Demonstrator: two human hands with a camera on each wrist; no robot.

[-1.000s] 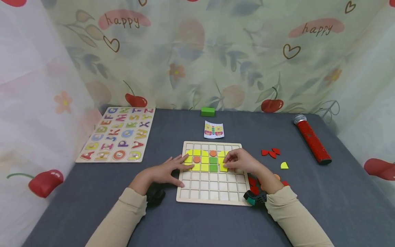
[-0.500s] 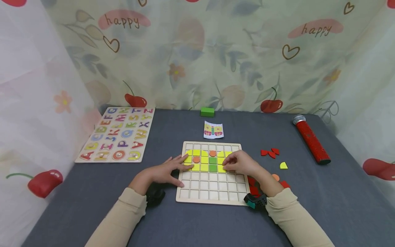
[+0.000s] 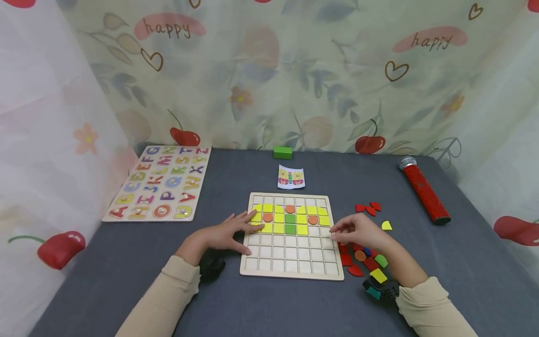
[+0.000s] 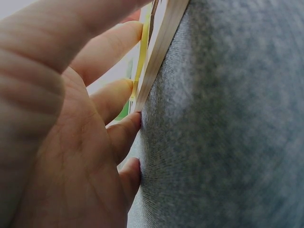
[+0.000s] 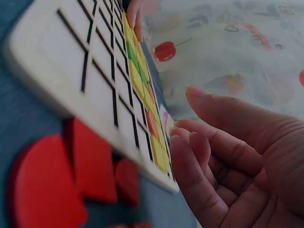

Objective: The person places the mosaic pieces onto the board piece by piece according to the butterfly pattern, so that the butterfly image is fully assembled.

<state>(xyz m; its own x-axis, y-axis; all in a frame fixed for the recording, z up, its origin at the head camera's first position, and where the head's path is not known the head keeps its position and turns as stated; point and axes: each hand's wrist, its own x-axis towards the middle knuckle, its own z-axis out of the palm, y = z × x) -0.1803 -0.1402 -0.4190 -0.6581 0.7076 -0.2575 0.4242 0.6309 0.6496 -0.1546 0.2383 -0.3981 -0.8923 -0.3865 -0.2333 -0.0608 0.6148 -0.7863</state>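
A wooden grid board (image 3: 290,269) lies on the table, its upper rows holding yellow tiles (image 3: 302,229), green square tiles (image 3: 290,224) and orange discs (image 3: 312,220). My left hand (image 3: 225,232) rests spread over the board's left edge, two fingertips touching yellow tiles. In the left wrist view, its fingers (image 4: 116,99) reach the board's side and the cloth. Just off the board's right edge is my right hand (image 3: 364,230), its fingers bent loosely. The right wrist view shows thumb and fingers (image 5: 190,175) apart with nothing between them.
Loose red pieces (image 3: 355,271), an orange disc (image 3: 360,255) and a yellow piece (image 3: 379,275) lie right of the board, near my right forearm. A butterfly pattern card (image 3: 291,178) and green block (image 3: 283,153) sit behind it. An alphabet board (image 3: 157,187) and red microphone (image 3: 425,192) flank it.
My right hand has moved right, off the tiles to beside the board's right edge, uncovering an orange disc and yellow tiles in the grid. My left hand stays put.
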